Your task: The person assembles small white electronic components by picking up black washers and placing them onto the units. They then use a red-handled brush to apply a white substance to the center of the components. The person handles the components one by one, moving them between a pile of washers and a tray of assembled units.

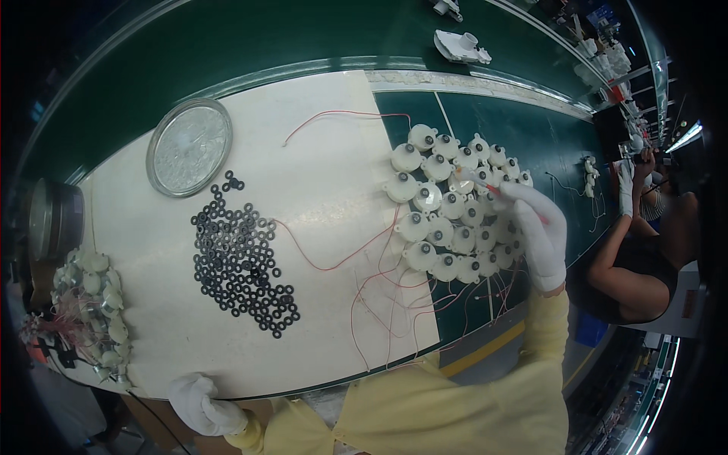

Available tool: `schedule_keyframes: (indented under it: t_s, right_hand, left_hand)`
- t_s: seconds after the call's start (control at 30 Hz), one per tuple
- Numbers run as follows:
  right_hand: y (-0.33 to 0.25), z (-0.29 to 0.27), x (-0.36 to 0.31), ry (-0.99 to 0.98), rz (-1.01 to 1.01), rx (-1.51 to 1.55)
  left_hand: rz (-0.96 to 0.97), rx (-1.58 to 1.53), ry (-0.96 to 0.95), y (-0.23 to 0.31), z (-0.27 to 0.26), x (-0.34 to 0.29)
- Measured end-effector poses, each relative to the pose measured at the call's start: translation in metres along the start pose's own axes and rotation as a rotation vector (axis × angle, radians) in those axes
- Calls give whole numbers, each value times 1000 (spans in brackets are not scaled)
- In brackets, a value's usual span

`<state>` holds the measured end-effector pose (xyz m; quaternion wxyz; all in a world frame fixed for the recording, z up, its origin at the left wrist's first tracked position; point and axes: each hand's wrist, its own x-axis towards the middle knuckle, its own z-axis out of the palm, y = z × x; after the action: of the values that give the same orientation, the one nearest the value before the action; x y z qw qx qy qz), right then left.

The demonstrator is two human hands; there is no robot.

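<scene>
The left hand [199, 406], in soft white cloth, curls by the table [326, 174] edge; whether it grips anything, I cannot tell. The right hand [540, 236], likewise gloved, has its fingers closed around a slim red-and-white tool [484, 183]. Just beyond those fingertips cluster smooth, rounded, dark-hubbed white housings [453, 208] (thin red wires [327, 268] trailing). Well left of them lie small black rings [235, 262], then a round metallic dish [154, 159].

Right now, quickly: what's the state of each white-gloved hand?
Left white-gloved hand: curled; whether it holds anything cannot be told.
Right white-gloved hand: closed on a slim red-and-white tool.
</scene>
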<state>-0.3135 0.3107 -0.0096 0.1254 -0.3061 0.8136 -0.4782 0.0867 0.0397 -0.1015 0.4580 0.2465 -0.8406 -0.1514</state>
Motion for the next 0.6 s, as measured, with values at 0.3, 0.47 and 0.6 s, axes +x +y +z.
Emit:
schedule_keyframes:
  t_s: [0.3, 0.47, 0.6]
  right_hand:
    - [6, -11, -10, 62, 71, 18]
    - [1, -7, 6, 118, -101, -55]
    - [8, -3, 22, 97, -77, -32]
  left_hand:
    - [-5, 24, 6, -1, -2, -3]
    - [-7, 11, 18, 1, -1, -3]
    - [-31, -3, 34, 2, 0, -3]
